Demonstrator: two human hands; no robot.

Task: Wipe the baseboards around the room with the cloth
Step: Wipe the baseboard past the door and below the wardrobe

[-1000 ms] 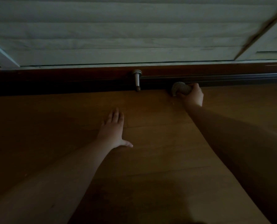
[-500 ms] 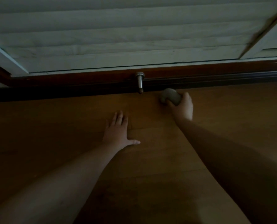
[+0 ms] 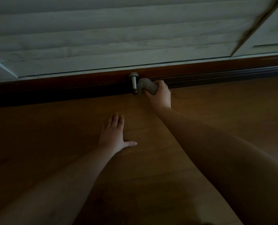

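A dark reddish-brown baseboard (image 3: 216, 69) runs across the view at the foot of a pale wall. My right hand (image 3: 160, 95) grips a bunched grey cloth (image 3: 147, 86) and holds it against the baseboard, right beside a metal door stopper (image 3: 133, 82). My left hand (image 3: 114, 135) lies flat on the wooden floor, fingers straight and thumb spread, well in front of the baseboard.
The metal door stopper juts out from the baseboard just left of the cloth. Wooden floor (image 3: 216, 119) spreads in front of the wall. A pale wall or panel (image 3: 118, 38) rises above the baseboard, with a corner trim (image 3: 256, 26) at the right. The room is dim.
My right hand with the cloth has slid left along the baseboard, from well right of the door stopper to right beside it. My left hand stays flat on the floor.
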